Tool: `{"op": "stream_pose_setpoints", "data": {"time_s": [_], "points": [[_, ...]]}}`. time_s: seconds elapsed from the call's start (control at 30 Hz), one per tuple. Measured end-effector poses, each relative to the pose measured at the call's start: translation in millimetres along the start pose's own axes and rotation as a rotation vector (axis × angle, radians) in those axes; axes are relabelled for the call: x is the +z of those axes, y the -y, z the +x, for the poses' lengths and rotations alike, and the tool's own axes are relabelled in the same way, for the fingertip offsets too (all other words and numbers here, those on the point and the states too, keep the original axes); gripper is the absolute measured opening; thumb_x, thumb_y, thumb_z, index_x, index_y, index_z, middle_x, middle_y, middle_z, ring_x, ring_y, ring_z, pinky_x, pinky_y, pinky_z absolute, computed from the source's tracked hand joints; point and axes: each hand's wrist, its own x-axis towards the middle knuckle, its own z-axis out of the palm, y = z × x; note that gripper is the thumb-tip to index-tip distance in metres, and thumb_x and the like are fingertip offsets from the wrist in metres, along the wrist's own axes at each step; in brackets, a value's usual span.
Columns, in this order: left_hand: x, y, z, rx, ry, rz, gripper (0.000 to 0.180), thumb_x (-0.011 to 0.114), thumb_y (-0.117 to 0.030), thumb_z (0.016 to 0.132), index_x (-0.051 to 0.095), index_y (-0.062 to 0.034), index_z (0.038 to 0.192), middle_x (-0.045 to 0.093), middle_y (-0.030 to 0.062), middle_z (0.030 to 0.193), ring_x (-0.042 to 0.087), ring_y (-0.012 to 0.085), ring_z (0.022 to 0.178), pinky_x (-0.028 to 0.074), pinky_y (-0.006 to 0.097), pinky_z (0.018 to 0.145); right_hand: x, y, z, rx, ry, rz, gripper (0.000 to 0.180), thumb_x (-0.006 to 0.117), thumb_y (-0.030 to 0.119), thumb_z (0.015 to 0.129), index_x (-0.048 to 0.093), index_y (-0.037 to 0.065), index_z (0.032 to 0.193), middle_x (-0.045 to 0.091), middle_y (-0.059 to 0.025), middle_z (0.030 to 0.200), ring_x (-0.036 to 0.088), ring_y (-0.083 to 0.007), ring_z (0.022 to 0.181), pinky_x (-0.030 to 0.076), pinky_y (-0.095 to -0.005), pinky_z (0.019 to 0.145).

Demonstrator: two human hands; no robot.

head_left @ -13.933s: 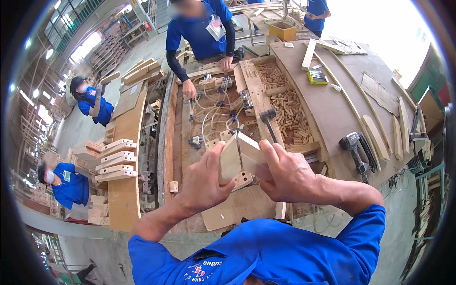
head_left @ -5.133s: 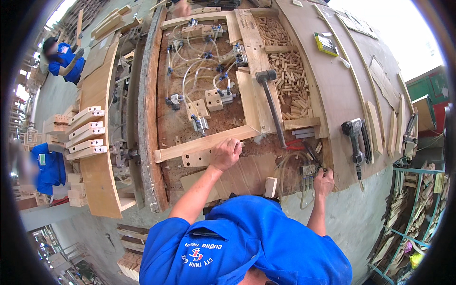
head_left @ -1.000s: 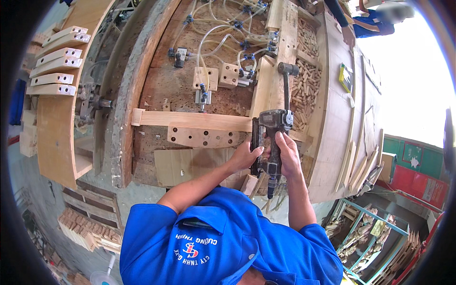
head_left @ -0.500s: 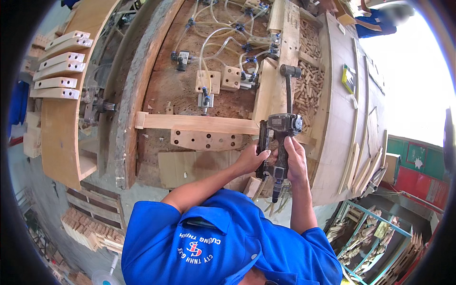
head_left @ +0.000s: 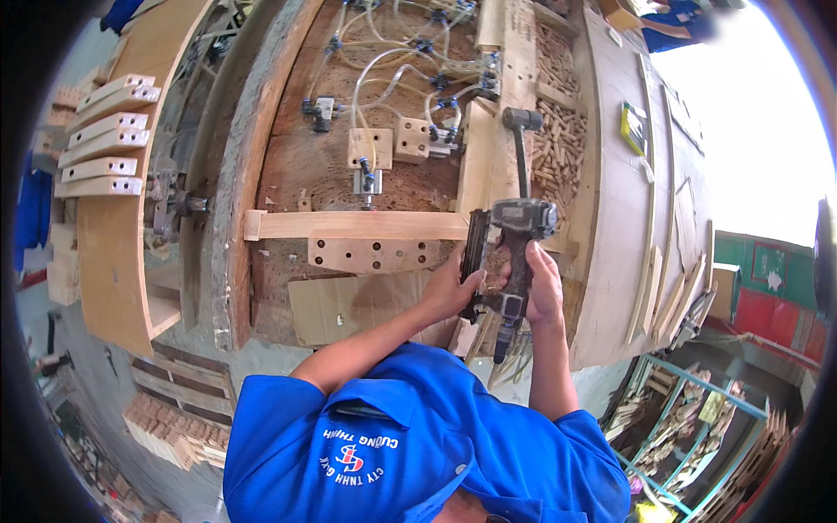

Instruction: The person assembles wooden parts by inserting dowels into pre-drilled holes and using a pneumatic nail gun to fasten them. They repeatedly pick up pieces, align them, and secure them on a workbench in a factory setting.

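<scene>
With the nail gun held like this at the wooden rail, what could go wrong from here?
1. The left hand sits right beside the magazine of the nail gun; a fastener that deflects or exits sideways might hit the fingers.
2. The right hand grips the handle while the tool meets the end of the wooden rail; near an end, the wood may split.
3. Thin air tubes lie on the jig behind; a stray shot could puncture one.

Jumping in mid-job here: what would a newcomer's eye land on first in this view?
First, the dark nail gun at centre, gripped by the right hand and steadied by the left hand, at the right end of a pale wooden rail. Above it, a tangle of clear air hoses spreads over the jig board; a stack of pale wooden blocks lies far left.
</scene>
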Motion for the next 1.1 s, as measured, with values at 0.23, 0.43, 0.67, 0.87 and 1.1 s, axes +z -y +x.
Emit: {"op": "stream_pose_setpoints", "data": {"time_s": [0.23,0.43,0.67,0.87,1.1], "points": [[10,-57,-50,0.443,0.085,0.522,0.087,0.077,-0.037,0.096,0.035,0.0074,0.158,0.059,0.0306,0.135,0.066,0.0480,0.117,0.057,0.052,0.094,-36,8,-48,-0.285,-0.001,0.535,0.057,0.052,0.044,0.114,0.052,-0.005,0.145,0.064,-0.0182,0.131,0.061,-0.0170,0.081,0.058,-0.0339,0.071],[49,-70,-59,0.650,0.124,0.579,0.076,0.081,-0.039,0.093,0.047,0.0047,0.145,0.064,0.0250,0.121,0.069,0.0430,0.106,0.060,0.049,0.080,-70,-5,-109,-0.541,-0.032,0.691,0.062,0.049,0.044,0.114,0.041,0.000,0.157,0.060,-0.0217,0.142,0.060,-0.0169,0.083,0.059,-0.0352,0.073],[79,-70,-84,0.759,0.109,0.555,0.059,0.089,-0.037,0.089,0.056,0.0027,0.119,0.069,0.0224,0.103,0.073,0.0315,0.072,0.058,0.044,0.063,-92,-24,-159,-0.684,-0.042,0.788,0.064,0.051,0.045,0.114,0.039,-0.001,0.158,0.058,-0.0206,0.146,0.061,-0.0165,0.084,0.059,-0.0364,0.074],[79,-59,-105,0.556,0.230,0.594,0.053,0.087,-0.038,0.090,0.057,-0.0009,0.112,0.070,0.0212,0.096,0.073,0.0350,0.077,0.058,0.046,0.067,-99,-38,-185,-0.738,-0.187,0.733,0.065,0.053,0.045,0.113,0.041,0.000,0.158,0.059,-0.0223,0.146,0.063,-0.0163,0.084,0.059,-0.0356,0.074],[54,-2,-126,0.422,0.788,0.646,0.045,0.079,-0.029,0.096,0.060,-0.0018,0.126,0.074,0.0206,0.113,0.074,0.0384,0.103,0.059,0.047,0.089,-148,-63,-271,-0.913,-0.620,0.585,0.065,0.055,0.045,0.112,0.041,0.000,0.157,0.059,-0.0181,0.148,0.065,-0.0143,0.086,0.059,-0.0329,0.075]]}}
